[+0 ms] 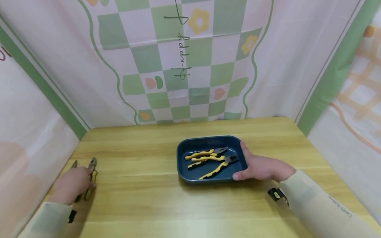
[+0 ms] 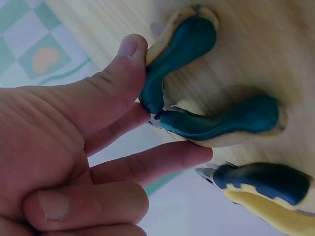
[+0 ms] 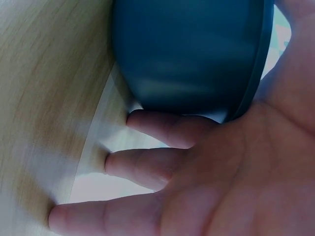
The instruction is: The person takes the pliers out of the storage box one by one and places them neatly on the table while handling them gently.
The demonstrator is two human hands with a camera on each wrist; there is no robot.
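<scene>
My left hand (image 1: 72,185) is at the table's left edge. Its thumb and fingers pinch a pair of pliers with dark green handles (image 2: 189,46), which stand spread apart. Right beside it lie other pliers with yellow and dark handles (image 2: 266,184), their grey head (image 1: 93,163) pointing away. My right hand (image 1: 260,167) rests against the right end of a dark blue tray (image 1: 182,172), thumb at the near rim and a finger at the far side. In the right wrist view several fingers (image 3: 142,164) lie straight beneath the tray wall (image 3: 187,59). Two yellow-and-black pliers (image 1: 215,158) lie inside the tray.
The wooden table (image 1: 134,198) reaches back to a checked cloth backdrop (image 1: 172,82). Cloth side walls (image 1: 32,109) rise close along both table edges. A small black device (image 1: 276,194) hangs at the right cuff.
</scene>
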